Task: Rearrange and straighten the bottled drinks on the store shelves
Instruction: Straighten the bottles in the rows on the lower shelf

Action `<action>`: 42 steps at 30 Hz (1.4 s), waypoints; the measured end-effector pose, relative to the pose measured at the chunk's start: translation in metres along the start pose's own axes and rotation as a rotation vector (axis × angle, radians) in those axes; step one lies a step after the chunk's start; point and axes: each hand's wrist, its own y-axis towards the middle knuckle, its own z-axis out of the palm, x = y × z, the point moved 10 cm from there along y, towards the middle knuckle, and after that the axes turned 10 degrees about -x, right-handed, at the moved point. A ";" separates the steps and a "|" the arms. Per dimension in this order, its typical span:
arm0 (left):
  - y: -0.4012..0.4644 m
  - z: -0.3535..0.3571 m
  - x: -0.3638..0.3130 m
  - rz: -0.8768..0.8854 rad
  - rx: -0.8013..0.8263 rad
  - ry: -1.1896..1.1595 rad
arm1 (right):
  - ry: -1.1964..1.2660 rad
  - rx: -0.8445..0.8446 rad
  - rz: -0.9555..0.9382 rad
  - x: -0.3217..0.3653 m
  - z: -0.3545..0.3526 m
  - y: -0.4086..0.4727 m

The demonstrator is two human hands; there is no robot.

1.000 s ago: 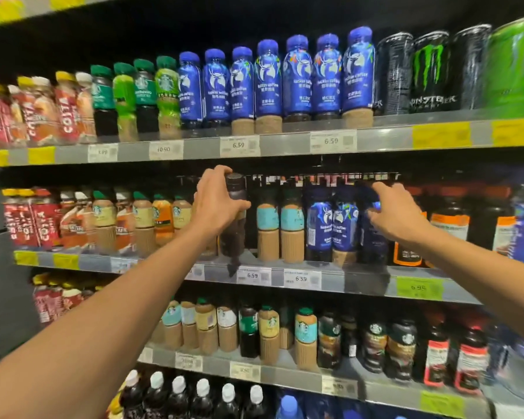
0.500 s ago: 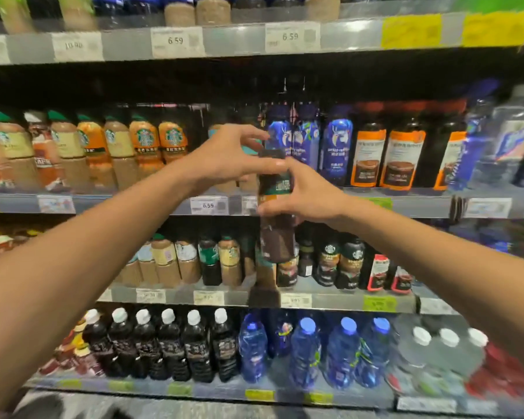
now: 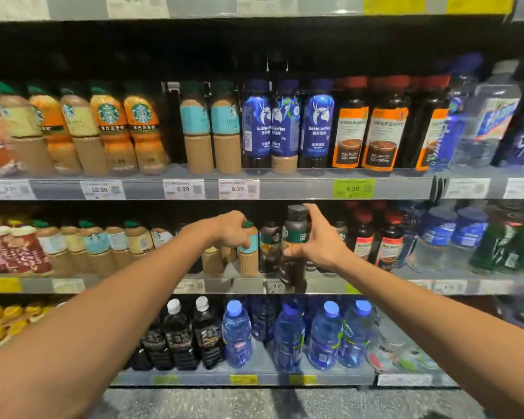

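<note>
A dark coffee bottle [image 3: 294, 246] is held upright by the right hand [image 3: 319, 244] in front of the middle shelf [image 3: 375, 282], its base level with the shelf's front edge. The bottle is tall and slim, filled with near-black liquid, topped by a dark grey cap and wrapped by a green band with small pale print; the lower label is blurred and cannot be read. The right fingers are curled round its waist, with the thumb raised against the neck. The left hand [image 3: 230, 231] is laid over a neighbouring beige bottle with a turquoise label [image 3: 248, 252], its fingers bent down round the green cap and shoulder. A dark green-labelled bottle [image 3: 270, 246] is seen standing between the two held bottles.
</note>
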 end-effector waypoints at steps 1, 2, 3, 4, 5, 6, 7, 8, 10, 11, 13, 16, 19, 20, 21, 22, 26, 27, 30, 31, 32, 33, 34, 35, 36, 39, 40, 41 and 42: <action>0.004 0.003 0.003 0.000 -0.027 -0.009 | -0.013 -0.001 -0.003 -0.005 0.001 -0.002; 0.006 0.006 0.005 0.003 -0.050 -0.012 | -0.043 -0.012 -0.009 -0.010 0.002 -0.004; 0.009 0.007 0.006 0.004 -0.071 -0.011 | -0.085 -0.036 -0.028 -0.014 0.002 -0.005; 0.011 0.008 0.008 0.004 -0.092 -0.006 | -0.137 -0.067 -0.052 -0.018 0.003 -0.005; 0.013 0.010 0.009 0.008 -0.112 0.005 | -0.182 -0.102 -0.073 -0.020 0.004 -0.005; 0.014 0.011 0.009 0.013 -0.136 0.022 | -0.212 -0.143 -0.078 -0.023 0.006 -0.004; 0.016 0.011 0.010 0.023 -0.172 0.041 | -0.231 -0.186 -0.081 -0.024 0.007 -0.001; 0.018 0.009 0.010 0.029 -0.217 0.052 | -0.260 -0.219 -0.085 -0.023 0.009 0.001; 0.020 0.003 0.014 0.019 -0.296 0.058 | -0.389 -0.237 -0.117 -0.017 0.018 0.005; 0.021 0.001 0.016 0.015 -0.310 0.066 | -0.477 -0.239 -0.132 -0.016 0.023 0.006; 0.020 -0.002 0.019 0.019 -0.311 0.063 | -0.643 -0.244 -0.130 -0.020 0.030 0.004; 0.016 -0.016 0.026 0.006 -0.354 0.022 | -0.722 -0.245 -0.119 -0.024 0.032 0.004; 0.009 -0.028 0.035 0.008 -0.394 0.074 | -0.763 -0.197 -0.118 -0.019 0.032 0.010; 0.008 -0.030 0.037 0.019 -0.392 0.114 | -0.767 -0.177 -0.106 -0.017 0.031 0.012; 0.008 -0.032 0.038 0.031 -0.386 0.154 | -0.771 -0.159 -0.091 -0.015 0.031 0.013; 0.007 -0.032 0.040 0.039 -0.375 0.179 | -0.778 -0.149 -0.086 -0.011 0.030 0.013; 0.004 -0.040 0.051 0.065 -0.371 0.161 | -0.764 -0.099 -0.196 0.025 0.047 0.008; 0.003 -0.041 0.054 0.067 -0.370 0.148 | -0.744 -0.067 -0.236 0.036 0.056 0.007; -0.002 -0.041 0.065 0.043 -0.375 0.077 | -0.697 0.052 -0.250 0.052 0.083 0.009; -0.004 -0.041 0.069 0.031 -0.372 0.047 | -0.699 0.080 -0.230 0.054 0.088 0.011; -0.005 -0.041 0.074 0.018 -0.368 0.009 | -0.714 0.102 -0.209 0.054 0.092 0.013; -0.005 -0.041 0.081 -0.001 -0.366 -0.033 | -0.735 0.119 -0.190 0.054 0.095 0.015; -0.006 -0.041 0.090 -0.021 -0.365 -0.067 | -0.753 0.128 -0.173 0.054 0.097 0.017; -0.007 -0.040 0.098 -0.037 -0.364 -0.087 | -0.763 0.132 -0.164 0.055 0.098 0.019; -0.009 -0.039 0.106 -0.044 -0.361 -0.095 | -0.764 0.137 -0.158 0.055 0.100 0.021; -0.013 -0.034 0.116 0.002 -0.351 -0.101 | -0.732 0.169 -0.153 0.056 0.110 0.026; -0.014 -0.033 0.116 0.022 -0.354 -0.095 | -0.709 0.169 -0.144 0.056 0.112 0.027; -0.014 -0.033 0.116 0.039 -0.365 -0.083 | -0.683 0.157 -0.129 0.057 0.112 0.029; -0.013 -0.033 0.114 0.059 -0.386 -0.057 | -0.659 0.139 -0.112 0.057 0.112 0.031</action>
